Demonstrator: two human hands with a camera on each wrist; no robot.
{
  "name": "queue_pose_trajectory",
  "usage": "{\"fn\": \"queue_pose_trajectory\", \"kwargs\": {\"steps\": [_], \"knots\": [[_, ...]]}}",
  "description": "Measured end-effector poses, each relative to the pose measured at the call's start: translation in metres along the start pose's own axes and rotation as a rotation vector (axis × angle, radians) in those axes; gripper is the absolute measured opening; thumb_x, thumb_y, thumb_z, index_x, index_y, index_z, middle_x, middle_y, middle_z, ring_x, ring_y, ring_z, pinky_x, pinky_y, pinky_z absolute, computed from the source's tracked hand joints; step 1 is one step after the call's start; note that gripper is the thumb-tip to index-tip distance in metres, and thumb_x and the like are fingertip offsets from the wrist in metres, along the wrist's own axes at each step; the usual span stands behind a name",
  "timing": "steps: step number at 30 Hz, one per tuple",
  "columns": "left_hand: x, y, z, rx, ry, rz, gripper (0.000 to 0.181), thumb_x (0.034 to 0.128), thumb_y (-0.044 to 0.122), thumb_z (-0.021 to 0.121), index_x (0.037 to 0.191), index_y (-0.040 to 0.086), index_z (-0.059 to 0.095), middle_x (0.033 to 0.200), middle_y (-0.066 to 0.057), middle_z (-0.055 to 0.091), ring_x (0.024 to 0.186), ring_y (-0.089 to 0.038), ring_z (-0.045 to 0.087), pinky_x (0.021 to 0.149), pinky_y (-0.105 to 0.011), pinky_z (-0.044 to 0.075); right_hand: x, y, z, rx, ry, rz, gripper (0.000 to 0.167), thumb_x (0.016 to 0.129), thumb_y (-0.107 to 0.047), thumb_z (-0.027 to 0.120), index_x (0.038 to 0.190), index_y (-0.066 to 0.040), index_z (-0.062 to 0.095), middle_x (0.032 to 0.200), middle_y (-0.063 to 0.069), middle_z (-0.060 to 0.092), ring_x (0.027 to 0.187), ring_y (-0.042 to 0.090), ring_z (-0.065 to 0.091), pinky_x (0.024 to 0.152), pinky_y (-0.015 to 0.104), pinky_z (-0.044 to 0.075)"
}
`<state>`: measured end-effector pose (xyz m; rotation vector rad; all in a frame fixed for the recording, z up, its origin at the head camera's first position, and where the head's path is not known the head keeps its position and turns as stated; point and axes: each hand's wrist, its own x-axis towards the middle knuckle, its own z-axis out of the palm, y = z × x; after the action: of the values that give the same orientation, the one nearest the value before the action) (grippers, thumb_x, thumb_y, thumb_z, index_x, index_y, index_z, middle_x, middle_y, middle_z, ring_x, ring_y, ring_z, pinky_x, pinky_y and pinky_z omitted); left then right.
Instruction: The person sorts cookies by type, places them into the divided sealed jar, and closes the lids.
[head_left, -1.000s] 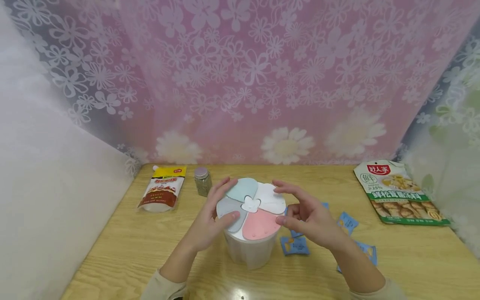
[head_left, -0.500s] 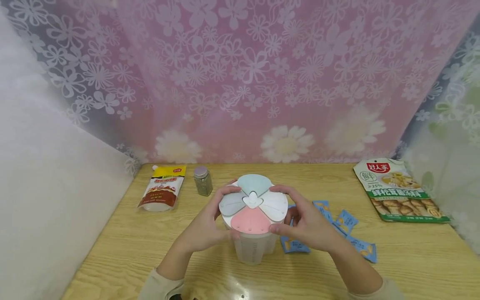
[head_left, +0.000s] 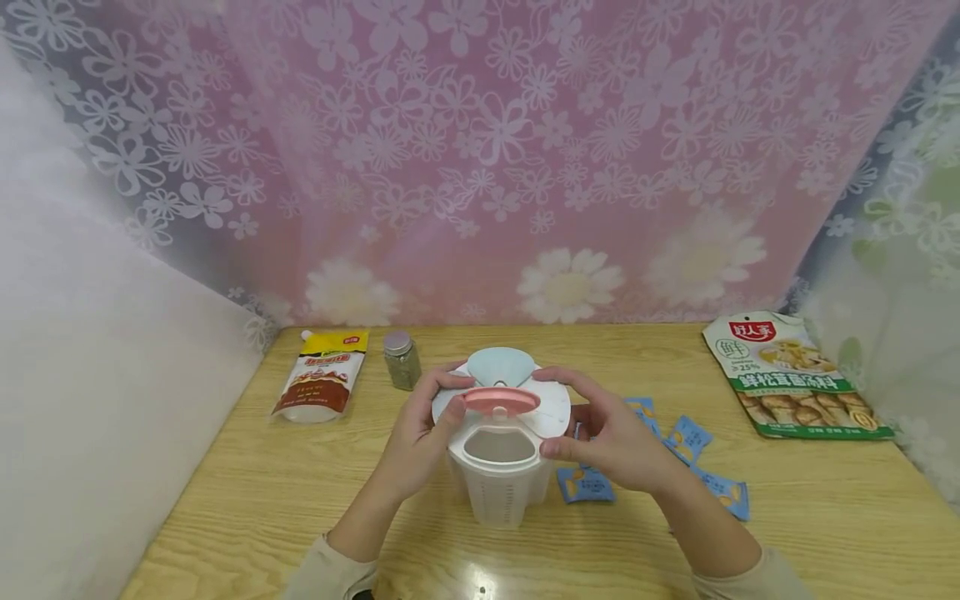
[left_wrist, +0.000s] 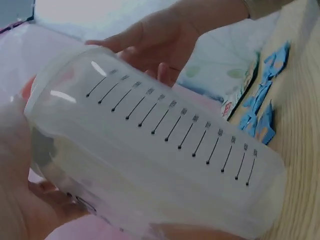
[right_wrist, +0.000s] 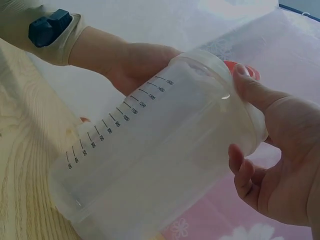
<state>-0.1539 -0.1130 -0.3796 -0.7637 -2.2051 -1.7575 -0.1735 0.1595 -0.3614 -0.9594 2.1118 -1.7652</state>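
Observation:
Between both hands stands a translucent storage container (head_left: pixel 498 498) with a white lid (head_left: pixel 553 410) and petal-shaped flaps. Its pink flap (head_left: pixel 501 402) is tipped up at the front, baring a rounded opening (head_left: pixel 499 445); the pale teal flap (head_left: pixel 501 367) lies behind. My left hand (head_left: pixel 420 440) grips the left side, thumb at the pink flap's left end. On the right, my right hand (head_left: pixel 617 435) grips the lid's edge, with its thumb beside the opening. Measuring marks run down the container's wall (right_wrist: pixel 150 140) in the right wrist view. The opening's inside is hard to make out.
Several small blue packets (head_left: pixel 587 485) lie right of the container. A spouted pouch (head_left: pixel 322 377) and a small spice jar (head_left: pixel 402 362) stand back left. A green-and-white mushroom pouch (head_left: pixel 798 377) lies back right. A patterned curtain (head_left: pixel 480 167) closes off the table's rear.
Seen from above, the container has turned a little clockwise, bringing the pink flap to the front. That flap has since swung up, with my left thumb now against it.

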Motion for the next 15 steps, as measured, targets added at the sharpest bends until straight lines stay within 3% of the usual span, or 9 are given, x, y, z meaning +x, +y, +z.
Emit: {"fn": "queue_pose_trajectory", "kwargs": {"steps": [2,5,11,15], "knots": [[0.0011,0.0008,0.0032,-0.02,0.054,-0.017,0.018,0.105,0.017,0.05,0.12,0.008,0.056,0.147,-0.014,0.048,0.138,-0.03,0.045,0.11,-0.025,0.041,-0.0001,0.0013,0.0009,0.016,-0.006,-0.018,0.071,0.089,-0.004,0.073,0.151,-0.014,0.037,0.107,0.017,0.058,0.067,0.014,0.057,0.053,0.031,0.052],[0.0011,0.0026,0.0055,-0.044,0.081,-0.03,0.017,0.1049,0.013,0.049,0.119,0.008,0.056,0.146,-0.013,0.051,0.139,-0.029,0.045,0.112,-0.029,0.039,0.0003,0.0023,0.0014,0.046,-0.009,-0.04,0.072,0.09,-0.003,0.072,0.152,-0.012,0.036,0.121,0.017,0.052,0.07,0.015,0.058,0.057,0.029,0.053],[0.0019,0.0018,0.0082,-0.077,0.102,-0.06,0.029,0.1058,0.014,0.046,0.134,0.011,0.054,0.143,-0.008,0.053,0.139,-0.018,0.044,0.114,-0.027,0.035,0.0002,0.0002,0.0021,0.044,0.027,-0.022,0.073,0.089,-0.003,0.073,0.152,-0.013,0.038,0.09,0.009,0.038,0.065,0.019,0.034,0.052,0.027,0.039],[0.0015,0.0028,0.01,-0.116,0.111,-0.111,0.031,0.1064,0.017,0.045,0.136,0.01,0.05,0.143,-0.009,0.051,0.135,-0.013,0.046,0.109,-0.021,0.039,-0.0033,-0.0008,0.0018,0.048,0.055,0.027,0.073,0.088,-0.002,0.073,0.151,-0.016,0.039,0.099,0.009,0.039,0.064,0.016,0.033,0.05,0.027,0.04]]}}
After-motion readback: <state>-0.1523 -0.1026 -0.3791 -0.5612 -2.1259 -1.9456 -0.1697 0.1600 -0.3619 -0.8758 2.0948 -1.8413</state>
